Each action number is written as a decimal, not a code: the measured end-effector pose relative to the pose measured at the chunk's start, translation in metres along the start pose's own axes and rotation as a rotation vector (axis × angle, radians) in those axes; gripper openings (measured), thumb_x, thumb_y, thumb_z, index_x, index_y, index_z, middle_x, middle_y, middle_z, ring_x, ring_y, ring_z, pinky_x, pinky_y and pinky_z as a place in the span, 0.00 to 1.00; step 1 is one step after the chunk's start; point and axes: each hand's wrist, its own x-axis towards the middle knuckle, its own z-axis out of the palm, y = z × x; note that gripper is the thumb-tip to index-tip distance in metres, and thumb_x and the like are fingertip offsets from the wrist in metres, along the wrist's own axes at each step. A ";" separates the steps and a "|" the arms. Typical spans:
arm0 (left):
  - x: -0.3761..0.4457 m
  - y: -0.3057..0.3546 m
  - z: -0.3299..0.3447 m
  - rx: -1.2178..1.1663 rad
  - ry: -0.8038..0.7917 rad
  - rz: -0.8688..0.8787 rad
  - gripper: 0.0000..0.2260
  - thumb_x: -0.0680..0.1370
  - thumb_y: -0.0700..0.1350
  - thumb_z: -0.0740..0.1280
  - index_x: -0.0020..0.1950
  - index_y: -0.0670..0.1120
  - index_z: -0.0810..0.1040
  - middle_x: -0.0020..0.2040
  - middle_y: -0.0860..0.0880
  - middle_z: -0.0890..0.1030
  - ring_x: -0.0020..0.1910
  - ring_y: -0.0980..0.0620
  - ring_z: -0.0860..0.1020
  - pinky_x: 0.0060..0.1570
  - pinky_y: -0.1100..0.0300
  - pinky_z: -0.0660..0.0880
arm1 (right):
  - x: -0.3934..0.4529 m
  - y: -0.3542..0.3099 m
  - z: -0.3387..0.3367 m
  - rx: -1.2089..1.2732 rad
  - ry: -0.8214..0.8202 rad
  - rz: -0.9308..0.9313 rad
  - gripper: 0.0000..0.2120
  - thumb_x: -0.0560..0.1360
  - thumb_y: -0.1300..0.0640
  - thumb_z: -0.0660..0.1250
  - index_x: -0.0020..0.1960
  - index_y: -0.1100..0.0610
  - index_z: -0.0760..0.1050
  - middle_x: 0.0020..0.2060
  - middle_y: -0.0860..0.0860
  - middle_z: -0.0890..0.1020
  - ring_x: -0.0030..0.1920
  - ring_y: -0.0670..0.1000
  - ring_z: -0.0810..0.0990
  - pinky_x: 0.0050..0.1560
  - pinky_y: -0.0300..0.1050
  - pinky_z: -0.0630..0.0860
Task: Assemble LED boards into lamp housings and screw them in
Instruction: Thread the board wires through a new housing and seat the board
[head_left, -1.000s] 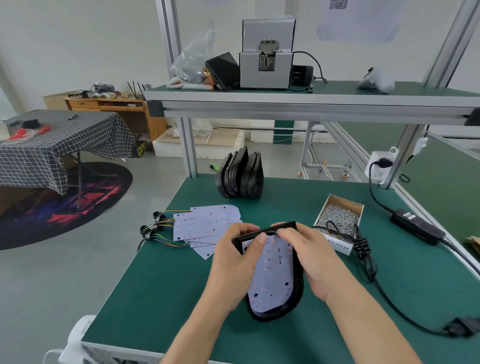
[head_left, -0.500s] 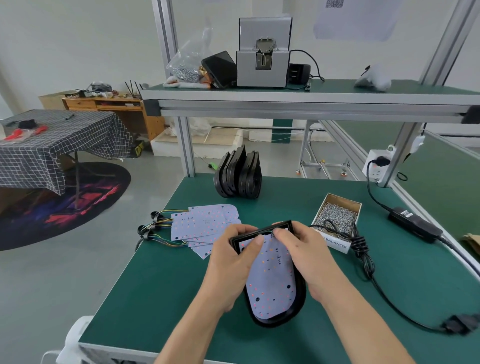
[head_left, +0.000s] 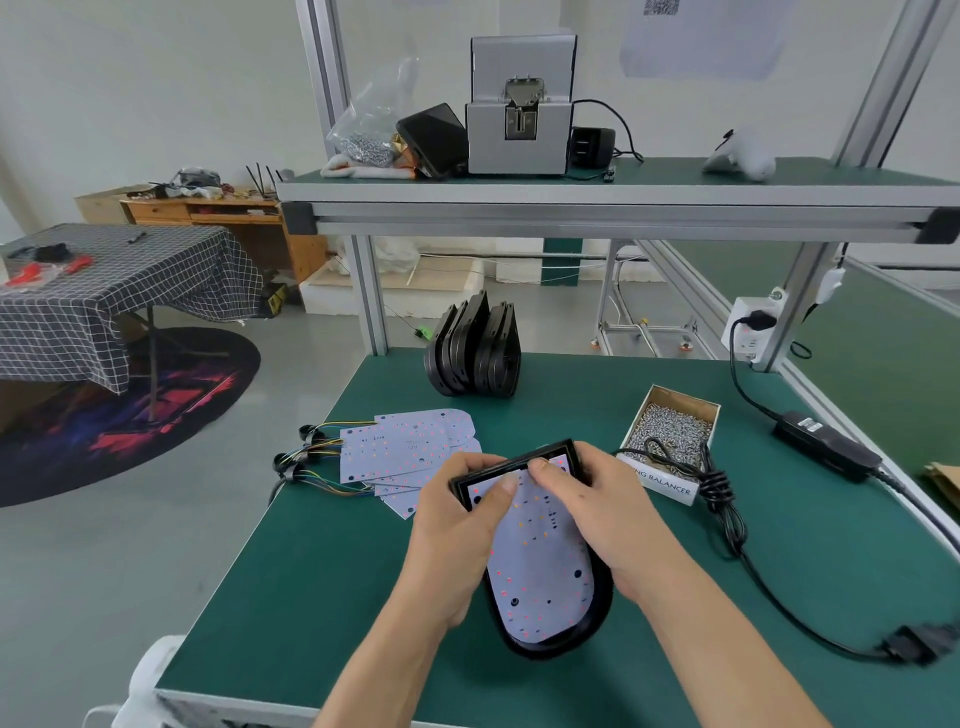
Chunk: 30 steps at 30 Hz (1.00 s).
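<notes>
Head view over a green-topped workbench. Both bare hands are gripping a black plastic teardrop-shaped lamp housing lying flat near the front centre of the bench, w/ a pale lilac LED board dotted w/ red and orange LEDs sitting inside it. The left hand is wrapping around the housing's left edge, thumb pressing down on the board near its top. The right hand is closing around the right edge, thumb also lying on the board's top. To the left, a loose pile of matching pale LED boards w/ coloured wire leads is lying on the bench. Behind, a stack of empty black housings is standing on edge. At right, an open cardboard box of small silver screws is sitting beside a bundled black power cable
</notes>
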 end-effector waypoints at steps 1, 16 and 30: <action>0.000 0.000 -0.001 -0.022 0.010 -0.015 0.08 0.73 0.53 0.73 0.51 0.56 0.83 0.51 0.47 0.86 0.56 0.40 0.81 0.61 0.42 0.77 | 0.000 0.000 -0.003 0.010 -0.059 -0.006 0.05 0.80 0.52 0.72 0.48 0.52 0.84 0.45 0.50 0.87 0.46 0.46 0.84 0.48 0.43 0.79; 0.002 0.002 -0.001 -0.131 0.063 -0.101 0.03 0.80 0.43 0.74 0.47 0.50 0.84 0.48 0.41 0.86 0.46 0.44 0.84 0.52 0.44 0.81 | -0.003 0.005 -0.007 -0.013 -0.101 -0.163 0.05 0.79 0.50 0.71 0.53 0.43 0.84 0.48 0.47 0.88 0.48 0.49 0.87 0.48 0.42 0.83; 0.000 0.004 -0.002 -0.159 -0.007 -0.115 0.10 0.73 0.50 0.74 0.53 0.49 0.83 0.51 0.43 0.86 0.49 0.46 0.84 0.56 0.45 0.79 | 0.001 -0.001 -0.016 0.086 -0.105 -0.085 0.06 0.77 0.54 0.76 0.52 0.45 0.85 0.49 0.49 0.89 0.49 0.52 0.88 0.49 0.45 0.83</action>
